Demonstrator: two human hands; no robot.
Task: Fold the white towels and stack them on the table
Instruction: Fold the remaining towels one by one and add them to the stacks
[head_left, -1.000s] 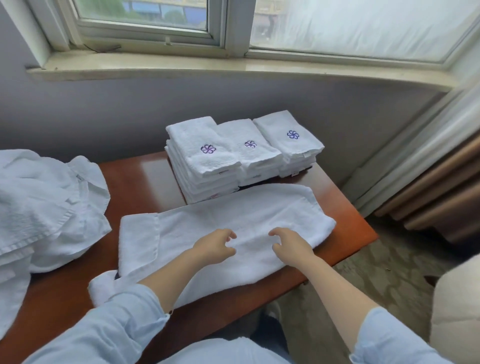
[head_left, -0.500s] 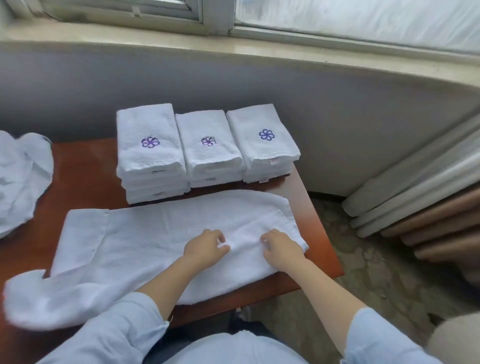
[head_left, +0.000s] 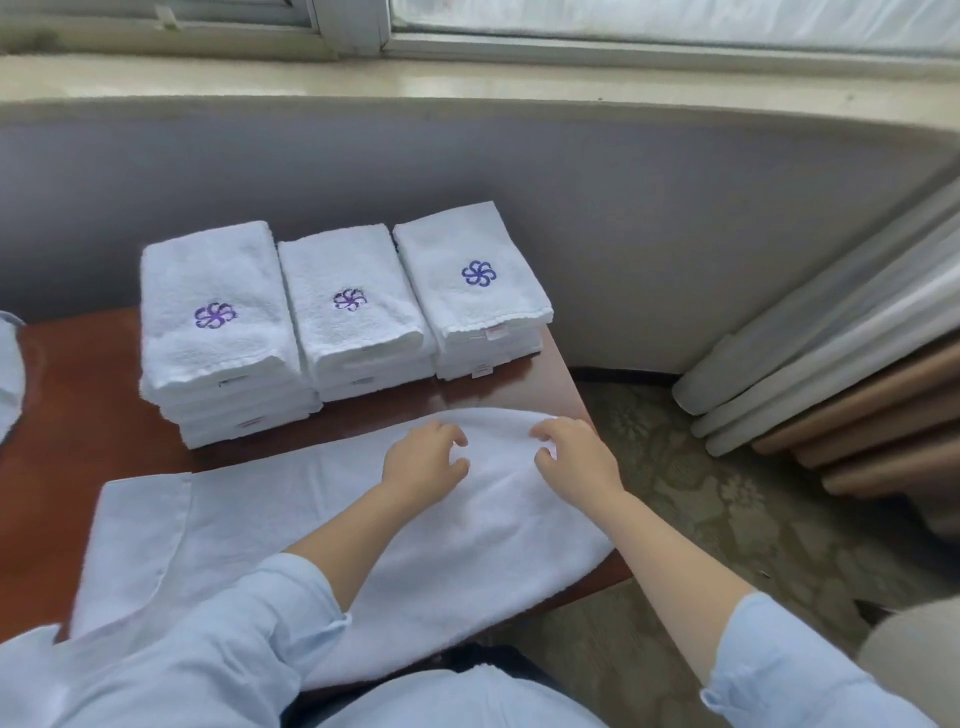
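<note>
Head view: your left hand (head_left: 423, 460) and right hand (head_left: 576, 457), fingers curled, pinch the far edge of the towel (head_left: 311, 525). Three folded stacks (head_left: 353, 332) stand behind.

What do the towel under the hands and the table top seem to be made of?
Spread towel: likely cotton terry, white and matte; its surface shows a fine fuzzy pile and soft, rounded folds. Table: probably wood or wood veneer, reddish brown with a glossy finish; its bare surface reflects light softly. Solid wood or laminate cannot be told.
</note>
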